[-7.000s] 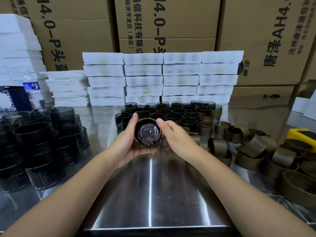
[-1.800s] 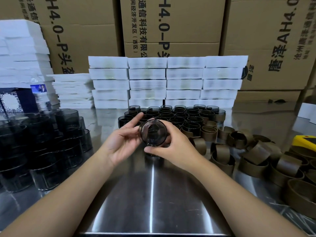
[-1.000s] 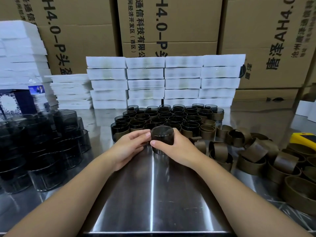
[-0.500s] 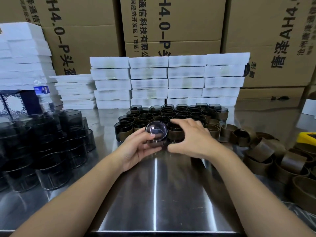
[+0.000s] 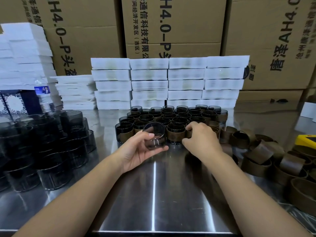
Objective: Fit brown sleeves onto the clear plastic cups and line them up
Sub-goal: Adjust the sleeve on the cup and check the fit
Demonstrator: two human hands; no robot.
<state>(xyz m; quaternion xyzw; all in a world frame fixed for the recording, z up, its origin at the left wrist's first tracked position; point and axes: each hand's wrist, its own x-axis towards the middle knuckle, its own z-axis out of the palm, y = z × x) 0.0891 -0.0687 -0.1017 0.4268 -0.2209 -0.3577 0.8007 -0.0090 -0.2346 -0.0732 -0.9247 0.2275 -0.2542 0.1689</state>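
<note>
My left hand [image 5: 136, 151] grips a bare smoky clear cup [image 5: 154, 135] just above the steel table, mouth up, in front of the rows. My right hand [image 5: 201, 139] curls its fingers round a brown sleeve [image 5: 189, 133] beside a sleeved cup [image 5: 176, 134] at the front of the lined-up sleeved cups [image 5: 171, 117]. Most of that sleeve is hidden behind my fingers.
Bare cups [image 5: 42, 147] stand stacked at the left. Loose brown sleeves [image 5: 266, 154] lie heaped at the right, by a yellow object [image 5: 306, 141]. White boxes [image 5: 169, 82] and cartons [image 5: 171, 26] wall off the back. The steel table [image 5: 153, 194] stretches toward me.
The sleeved cup has been set down in the front row. My left hand now holds a bare cup turned mouth up, and my right hand has shifted right onto a sleeve.
</note>
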